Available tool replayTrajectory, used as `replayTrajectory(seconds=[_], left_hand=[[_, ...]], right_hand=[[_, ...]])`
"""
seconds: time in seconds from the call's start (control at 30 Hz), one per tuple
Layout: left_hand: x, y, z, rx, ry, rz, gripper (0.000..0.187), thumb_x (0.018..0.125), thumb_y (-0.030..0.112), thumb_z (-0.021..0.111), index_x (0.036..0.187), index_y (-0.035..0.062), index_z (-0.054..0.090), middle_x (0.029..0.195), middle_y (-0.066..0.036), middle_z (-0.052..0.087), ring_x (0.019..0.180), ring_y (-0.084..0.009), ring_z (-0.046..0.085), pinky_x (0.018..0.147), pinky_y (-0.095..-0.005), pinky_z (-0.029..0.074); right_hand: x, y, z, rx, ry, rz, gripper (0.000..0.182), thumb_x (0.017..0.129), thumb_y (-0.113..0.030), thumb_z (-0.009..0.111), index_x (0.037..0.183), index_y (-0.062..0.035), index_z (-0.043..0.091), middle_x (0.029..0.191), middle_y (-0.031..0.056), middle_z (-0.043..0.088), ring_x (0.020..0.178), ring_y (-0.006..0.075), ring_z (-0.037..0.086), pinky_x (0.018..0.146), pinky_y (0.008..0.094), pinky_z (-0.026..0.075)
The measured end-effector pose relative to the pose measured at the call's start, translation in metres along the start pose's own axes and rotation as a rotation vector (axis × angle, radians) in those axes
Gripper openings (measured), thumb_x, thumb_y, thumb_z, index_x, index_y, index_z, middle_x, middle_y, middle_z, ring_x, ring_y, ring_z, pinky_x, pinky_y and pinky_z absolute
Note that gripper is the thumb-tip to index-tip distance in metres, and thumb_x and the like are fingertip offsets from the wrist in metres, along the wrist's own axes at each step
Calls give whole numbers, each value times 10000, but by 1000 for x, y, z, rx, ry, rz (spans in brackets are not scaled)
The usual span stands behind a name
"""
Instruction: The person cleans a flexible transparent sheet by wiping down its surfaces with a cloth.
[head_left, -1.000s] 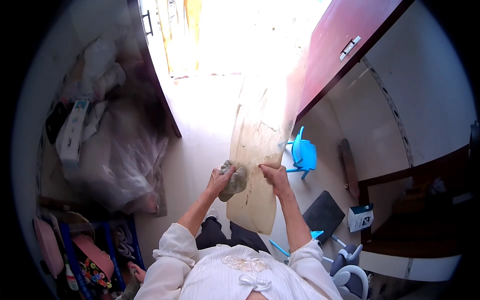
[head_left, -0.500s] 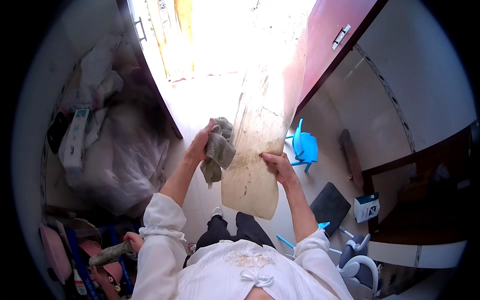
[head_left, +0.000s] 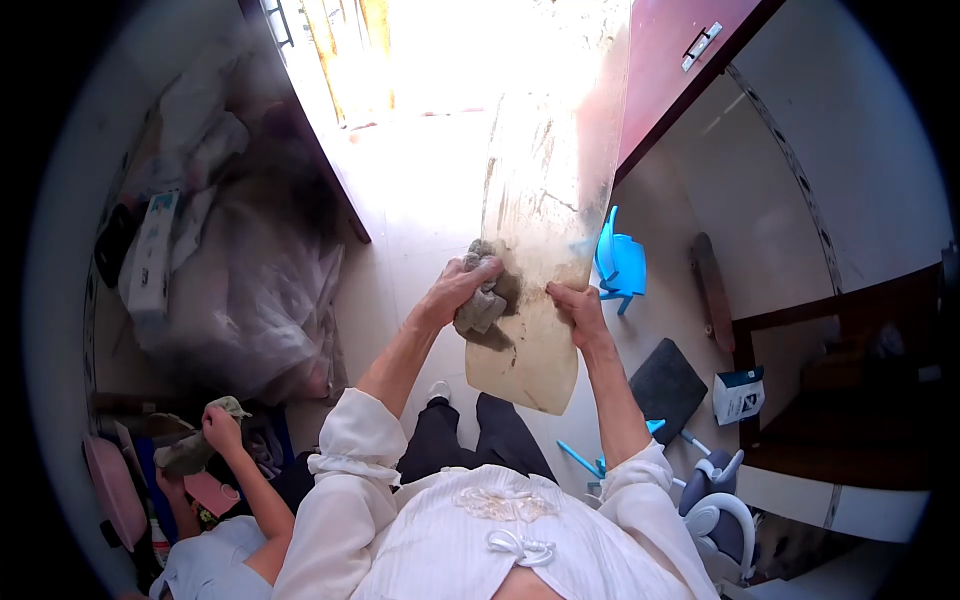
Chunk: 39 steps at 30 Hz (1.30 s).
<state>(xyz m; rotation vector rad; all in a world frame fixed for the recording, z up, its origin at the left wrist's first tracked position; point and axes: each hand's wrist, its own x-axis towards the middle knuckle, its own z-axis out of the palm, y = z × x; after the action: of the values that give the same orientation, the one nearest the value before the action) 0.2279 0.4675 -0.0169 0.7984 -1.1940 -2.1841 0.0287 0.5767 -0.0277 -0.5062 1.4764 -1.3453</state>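
Holding a crumpled grey cloth [head_left: 482,310] at the left edge of a long translucent sheet [head_left: 525,380], head view: left hand [head_left: 463,288] has its grip closed on the cloth, right hand [head_left: 582,310] has its grip pinched on the sheet's right edge, thumb on top, fingers behind hidden. Sheet is up in front of the person, above the floor [head_left: 410,200], dark streaks farther along. Blue chair [head_left: 627,263] just right, skateboard [head_left: 712,292] beyond. Lower left, another person's hand [head_left: 222,430] near a greyish rag [head_left: 185,455]
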Motion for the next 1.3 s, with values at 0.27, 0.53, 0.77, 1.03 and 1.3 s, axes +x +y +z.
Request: replayTrajectory(seconds=[0.27,0.53,0.77,1.03,1.3], left_hand=[[-40,-54,-4,138,165,-43,295,855,293,642,905,5,596,789,-18,582,656,-90,557,574,-266,509],[-89,-87,23,65,266,-89,263,841,259,645,850,0,599,738,0,564,629,-76,527,562,-261,483],[-97,-119,31,37,248,-14,247,870,271,624,778,49,564,689,48,498,599,-41,473,503,-237,447],[-133,-132,37,81,289,-21,267,845,268,635,861,5,596,732,1,556,614,-72,511,540,-253,461],[-219,-157,66,187,479,0,252,849,247,631,875,-2,605,723,-4,569,611,-69,515,551,-253,465]], right_hand=[[-1,-9,1,94,-53,20,166,705,-140,738,764,-11,652,681,18,590,591,94,505,555,237,399],[5,-9,-7,211,-108,50,151,749,-104,704,816,20,652,773,70,639,711,148,596,686,264,481],[15,-8,-20,119,-52,-29,182,746,-134,709,819,29,676,793,71,661,717,150,603,696,264,468],[7,-11,-13,129,-46,-93,170,743,-112,708,832,29,673,815,81,660,743,153,603,711,265,469],[-5,-16,-10,217,-170,-49,191,771,-110,691,889,35,659,869,80,658,800,159,605,774,274,475]])
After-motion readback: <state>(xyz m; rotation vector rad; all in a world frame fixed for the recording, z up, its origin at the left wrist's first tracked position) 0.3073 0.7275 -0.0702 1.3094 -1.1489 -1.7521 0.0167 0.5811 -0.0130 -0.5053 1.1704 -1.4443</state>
